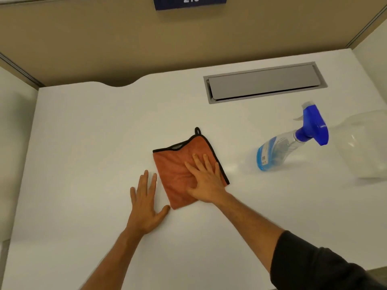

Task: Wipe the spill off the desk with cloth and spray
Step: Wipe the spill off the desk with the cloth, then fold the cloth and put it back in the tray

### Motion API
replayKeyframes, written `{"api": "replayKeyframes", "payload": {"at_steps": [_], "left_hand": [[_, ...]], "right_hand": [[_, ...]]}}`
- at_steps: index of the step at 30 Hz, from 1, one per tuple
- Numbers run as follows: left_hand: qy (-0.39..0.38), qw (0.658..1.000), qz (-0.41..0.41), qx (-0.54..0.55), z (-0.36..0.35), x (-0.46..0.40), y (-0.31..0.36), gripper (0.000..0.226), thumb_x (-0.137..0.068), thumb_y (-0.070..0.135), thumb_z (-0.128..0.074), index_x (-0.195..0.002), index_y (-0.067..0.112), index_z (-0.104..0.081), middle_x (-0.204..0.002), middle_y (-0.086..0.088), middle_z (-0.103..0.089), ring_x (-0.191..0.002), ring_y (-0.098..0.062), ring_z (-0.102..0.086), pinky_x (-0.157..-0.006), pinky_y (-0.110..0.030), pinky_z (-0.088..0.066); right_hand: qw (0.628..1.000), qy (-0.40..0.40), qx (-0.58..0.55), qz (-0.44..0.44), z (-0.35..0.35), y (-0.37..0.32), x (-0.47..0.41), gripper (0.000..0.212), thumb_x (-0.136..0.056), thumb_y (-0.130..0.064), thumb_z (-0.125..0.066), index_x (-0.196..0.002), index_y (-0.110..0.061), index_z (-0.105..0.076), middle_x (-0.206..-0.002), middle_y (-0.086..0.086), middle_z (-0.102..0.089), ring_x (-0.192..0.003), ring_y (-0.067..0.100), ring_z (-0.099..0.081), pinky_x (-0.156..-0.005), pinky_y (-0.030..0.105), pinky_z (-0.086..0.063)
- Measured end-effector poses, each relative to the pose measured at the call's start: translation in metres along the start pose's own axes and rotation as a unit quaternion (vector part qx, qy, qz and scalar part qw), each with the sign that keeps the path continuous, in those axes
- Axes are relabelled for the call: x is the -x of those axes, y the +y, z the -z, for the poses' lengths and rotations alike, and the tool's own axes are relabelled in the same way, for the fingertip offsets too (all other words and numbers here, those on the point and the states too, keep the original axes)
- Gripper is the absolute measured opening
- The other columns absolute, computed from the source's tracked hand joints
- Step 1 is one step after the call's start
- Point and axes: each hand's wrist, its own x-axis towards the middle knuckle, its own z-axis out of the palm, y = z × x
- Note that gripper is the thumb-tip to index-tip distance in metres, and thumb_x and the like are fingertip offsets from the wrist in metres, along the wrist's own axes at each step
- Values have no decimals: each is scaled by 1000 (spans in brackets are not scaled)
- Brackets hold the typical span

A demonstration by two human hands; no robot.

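An orange cloth [176, 164] with black trim and a hanging loop lies folded flat on the white desk [83, 132], near its middle. My right hand [204, 178] presses flat on the cloth's right half with fingers spread. Just left of the cloth, my left hand [146, 204] rests palm down on the bare desk, its thumb touching the cloth's lower corner. A clear spray bottle [293, 143] with blue liquid and a blue trigger head stands to the right of the cloth, apart from both hands. I cannot make out a spill on the white surface.
A grey cable hatch [263, 82] is set into the desk at the back right. A clear plastic container [364, 143] stands at the right edge beside the bottle. Beige partition walls [104, 38] enclose the desk at the back and sides.
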Motion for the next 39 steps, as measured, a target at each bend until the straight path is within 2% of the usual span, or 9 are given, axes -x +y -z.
{"api": "replayKeyframes", "payload": {"at_steps": [3,8,14,17,22,25,29,34,39], "left_hand": [[30,997,-66,12,12,2,15,87,-78,48,-65,-156,24,-35,-166,-7,-19,-153,-29,-18,-116,-64,-23],[-38,998,-44,-17,8,3,40,80,-68,54,-85,-138,28,-57,-151,-7,-42,-139,-29,-37,-113,-45,-33],[-12,997,-51,-52,18,-17,57,17,-93,29,-70,-107,20,-75,-128,-3,-62,-124,-30,-54,-105,-54,-41],[6,999,-21,41,47,-20,65,7,-99,22,-60,-93,23,-62,-100,8,-65,-96,-12,-61,-111,-54,-32],[62,960,25,270,125,-23,101,26,-104,30,-50,-82,34,-63,-82,17,-69,-73,0,-61,-68,-13,-45],[53,929,22,366,158,-23,137,38,-108,39,-40,-74,35,-57,-77,19,-61,-71,1,-55,-68,-19,-44],[55,868,110,480,173,-26,177,36,-102,60,-35,-100,44,-67,-104,18,-67,-92,-4,-67,-70,-20,-52],[-9,824,130,551,173,-23,190,37,-90,57,-65,-120,34,-69,-119,3,-72,-102,-16,-72,-69,-26,-60],[-80,813,-16,577,175,-15,204,89,-76,23,-88,-149,44,-42,-140,11,-62,-123,-20,-65,-87,-37,-60]], "right_hand": [[995,82,-50,-8,32,23,24,65,-81,-3,-53,-144,-19,-48,-157,11,-38,-145,43,-25,-115,59,-31],[997,-35,68,21,33,53,56,81,-82,6,-53,-154,-21,-30,-165,12,-17,-134,40,-31,-87,47,-53],[996,81,38,9,40,46,47,27,-93,-7,-50,-115,-10,-65,-128,5,-61,-106,27,-54,-72,42,-53],[990,109,-85,-18,77,28,43,10,-83,-16,-55,-83,-16,-65,-94,-1,-68,-95,21,-58,-74,41,-53],[940,109,-319,-50,170,-6,52,16,-86,-30,-59,-73,-26,-66,-69,-12,-65,-67,8,-59,-65,30,-51],[815,75,-572,-56,204,-16,71,23,-91,-43,-61,-86,-27,-77,-88,-8,-76,-86,17,-69,-69,24,-56],[689,-61,-715,-100,181,-6,109,67,-78,-66,-67,-130,-24,-63,-129,5,-70,-118,26,-66,-83,38,-60],[713,-105,-688,-87,169,-4,142,83,-69,-35,-89,-140,-14,-52,-133,8,-67,-122,27,-63,-90,37,-57],[720,-40,-690,-60,225,11,158,65,-72,-16,-79,-132,-23,-54,-132,11,-64,-113,31,-67,-83,40,-60]]}}
